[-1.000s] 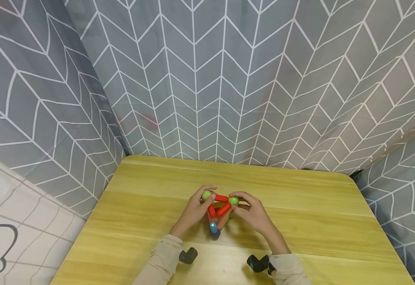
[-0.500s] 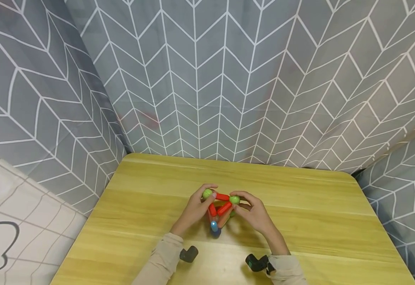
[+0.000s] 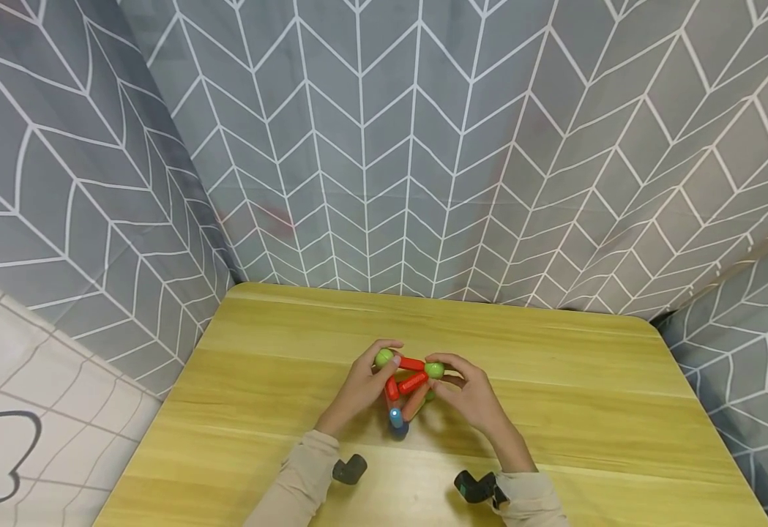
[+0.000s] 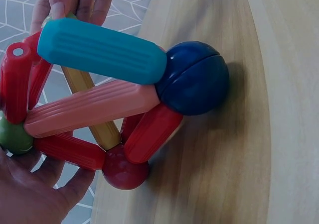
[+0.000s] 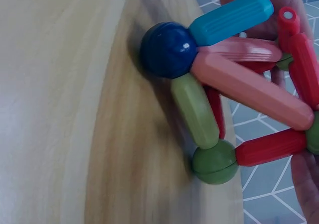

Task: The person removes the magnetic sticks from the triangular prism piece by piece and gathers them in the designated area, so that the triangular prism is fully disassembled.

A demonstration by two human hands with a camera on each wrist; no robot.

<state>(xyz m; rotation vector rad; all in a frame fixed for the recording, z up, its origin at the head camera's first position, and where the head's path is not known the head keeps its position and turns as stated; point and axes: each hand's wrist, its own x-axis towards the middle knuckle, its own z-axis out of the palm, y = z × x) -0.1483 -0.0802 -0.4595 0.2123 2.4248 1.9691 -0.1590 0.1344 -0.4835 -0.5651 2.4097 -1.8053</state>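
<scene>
A yellow-brown, wood-grained tabletop (image 3: 555, 388) with rounded far corners stretches across the near part of the scene. Grey fabric curtains (image 3: 390, 146) patterned with white chevron lines hang beyond it and to both sides. At near left, a white, grid-lined surface (image 3: 47, 388) bears a dark curving outline.

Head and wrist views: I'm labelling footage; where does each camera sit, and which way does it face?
Head: worn on the head, facing forward and down over the table; left grip, right grip, sleeves show.
Left wrist: on that wrist, facing the ball-and-stick model; both grips show.
Right wrist: on that wrist, facing its other side; both grips show.
Both wrist views share the blue ball.
</scene>
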